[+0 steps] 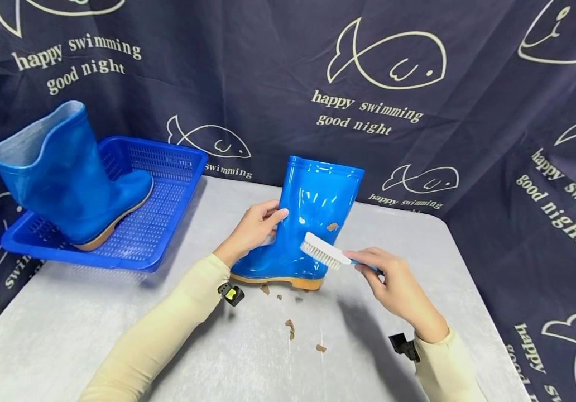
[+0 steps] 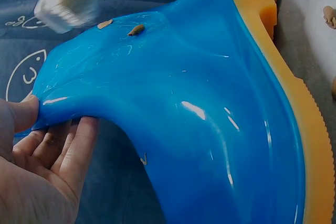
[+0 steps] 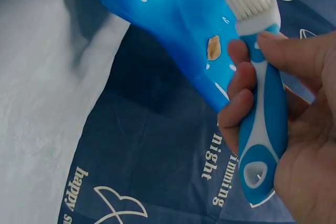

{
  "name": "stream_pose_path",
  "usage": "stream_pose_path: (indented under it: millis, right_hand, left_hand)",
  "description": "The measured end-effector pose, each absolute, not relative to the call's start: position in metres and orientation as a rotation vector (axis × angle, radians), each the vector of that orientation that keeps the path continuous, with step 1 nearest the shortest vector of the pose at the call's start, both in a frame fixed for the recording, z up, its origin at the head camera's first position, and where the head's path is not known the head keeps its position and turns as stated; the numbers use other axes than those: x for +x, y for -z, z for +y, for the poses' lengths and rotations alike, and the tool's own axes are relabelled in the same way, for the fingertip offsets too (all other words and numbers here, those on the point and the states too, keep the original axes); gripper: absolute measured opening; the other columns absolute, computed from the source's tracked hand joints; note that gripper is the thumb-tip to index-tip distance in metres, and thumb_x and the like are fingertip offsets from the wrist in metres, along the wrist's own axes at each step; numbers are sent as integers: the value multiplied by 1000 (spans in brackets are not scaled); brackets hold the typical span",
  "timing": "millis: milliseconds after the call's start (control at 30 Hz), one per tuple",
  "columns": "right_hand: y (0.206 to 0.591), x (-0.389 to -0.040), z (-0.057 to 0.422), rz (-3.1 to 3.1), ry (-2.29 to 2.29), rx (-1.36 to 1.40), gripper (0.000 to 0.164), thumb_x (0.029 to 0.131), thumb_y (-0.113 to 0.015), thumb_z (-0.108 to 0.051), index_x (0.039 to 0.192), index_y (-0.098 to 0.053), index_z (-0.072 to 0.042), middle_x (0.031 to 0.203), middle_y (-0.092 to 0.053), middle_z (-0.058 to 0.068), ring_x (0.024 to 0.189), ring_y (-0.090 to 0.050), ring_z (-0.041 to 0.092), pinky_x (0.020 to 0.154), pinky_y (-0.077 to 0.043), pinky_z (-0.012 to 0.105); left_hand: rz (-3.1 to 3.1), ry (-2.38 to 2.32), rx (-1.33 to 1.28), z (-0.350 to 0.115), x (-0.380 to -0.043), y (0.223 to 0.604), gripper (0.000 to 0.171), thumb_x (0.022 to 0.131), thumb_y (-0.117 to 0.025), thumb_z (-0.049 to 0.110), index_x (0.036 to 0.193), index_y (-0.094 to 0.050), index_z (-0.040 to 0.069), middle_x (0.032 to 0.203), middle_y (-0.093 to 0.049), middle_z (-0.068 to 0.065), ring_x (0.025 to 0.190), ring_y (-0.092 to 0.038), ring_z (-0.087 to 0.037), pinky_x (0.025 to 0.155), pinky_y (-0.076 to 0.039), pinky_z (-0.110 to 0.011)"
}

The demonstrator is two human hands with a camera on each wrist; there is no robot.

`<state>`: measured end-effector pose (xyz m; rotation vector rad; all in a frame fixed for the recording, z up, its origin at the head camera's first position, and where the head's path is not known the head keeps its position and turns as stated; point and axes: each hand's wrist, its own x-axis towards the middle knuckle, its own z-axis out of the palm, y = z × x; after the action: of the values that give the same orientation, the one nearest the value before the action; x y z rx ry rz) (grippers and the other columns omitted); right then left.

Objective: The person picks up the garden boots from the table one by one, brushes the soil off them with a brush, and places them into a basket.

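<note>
Right hand curled round brush; left hand pinching upright boot. I note brown clump nearer right hand.

2 rubber boots: centre boot, basket boot at 9 o'clock in head view. 1 plastic basket, 9 o'clock. 1 scrubbing brush, 5 o'clock. 2 hands: left hand, 8 o'clock; right hand, 4 o'clock. 2 wrist cameras, 7 and 5 o'clock. 1 tabletop. At least 5 brown clumps there, 6 o'clock; 2 or more on centre boot.
</note>
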<state>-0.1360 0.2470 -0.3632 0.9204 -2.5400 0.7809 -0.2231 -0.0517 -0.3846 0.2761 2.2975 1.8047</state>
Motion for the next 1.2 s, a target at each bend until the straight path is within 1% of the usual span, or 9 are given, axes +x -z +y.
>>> stream_pose_path:
  millis: [100, 233, 433, 600, 767, 900, 1033, 1100, 1200]
  right_hand:
    - [364, -142, 244, -2508, -760, 864, 38, 87, -69, 9, 117, -75, -14, 94, -74, 0, 72, -51, 2, 62, -42, 15]
    - [374, -148, 242, -2539, -708, 829, 36, 87, -70, 7, 115, -76, -14, 91, -73, 0, 67, -49, 2, 58, -44, 21]
    - [391, -137, 244, -2650, -758, 964, 37, 86, -70, 7, 116, -75, -13, 98, -76, -1, 77, -57, 2, 66, -51, 23]
    - [394, -130, 250, -2646, -856, 945, 39, 88, -68, 8, 119, -74, -15, 102, -76, -2, 87, -62, 3, 71, -53, 22]
    - [389, -137, 256, -2507, -888, 813, 40, 87, -68, 11, 119, -74, -12, 104, -76, 3, 87, -64, 4, 72, -50, 12]
    - [381, -148, 260, -2382, -875, 675, 40, 86, -69, 12, 118, -76, -12, 105, -76, 5, 89, -63, 0, 76, -46, 8]
    - [376, -160, 265, -2314, -857, 560, 39, 87, -69, 10, 116, -77, -14, 105, -77, 6, 92, -61, -5, 78, -43, 7]
    - [376, -164, 268, -2312, -833, 542, 39, 87, -69, 11, 116, -77, -14, 104, -77, 5, 92, -62, -3, 79, -43, 7]
    - [381, -163, 272, -2343, -796, 560, 39, 86, -70, 11, 115, -77, -13, 101, -77, 5, 85, -61, 3, 73, -43, 11]
  left_hand:
    - [2302, -1806, 262, -51, -222, 385, 46, 105, -51, 38, 145, -52, 16, 135, -66, -9, 124, -66, -27, 101, -55, -47]
    - [2318, -1802, 260, -51, -223, 384, 46, 105, -52, 38, 145, -52, 16, 134, -67, -9, 124, -66, -27, 101, -56, -47]
    - [2323, -1793, 259, -49, -227, 383, 45, 105, -51, 38, 145, -51, 16, 135, -66, -9, 125, -65, -27, 101, -56, -46]
    - [2324, -1781, 228, -49, -226, 384, 45, 105, -50, 39, 145, -52, 17, 133, -66, -9, 124, -66, -27, 101, -56, -46]
    - [2324, -1790, 235, -50, -225, 385, 45, 106, -50, 38, 145, -52, 16, 132, -67, -10, 123, -66, -28, 101, -56, -46]
    - [2315, -1795, 241, -51, -224, 385, 44, 106, -50, 37, 144, -52, 16, 132, -67, -10, 124, -66, -28, 101, -56, -47]
    - [2316, -1794, 250, -51, -225, 386, 45, 106, -50, 38, 145, -52, 16, 132, -67, -10, 124, -66, -28, 101, -56, -47]
    - [2315, -1797, 258, -50, -225, 387, 45, 106, -50, 38, 145, -52, 15, 132, -67, -10, 124, -65, -28, 101, -56, -47]
    - [2311, -1798, 262, -51, -224, 387, 44, 106, -49, 37, 144, -52, 15, 133, -67, -11, 125, -65, -29, 101, -55, -47]
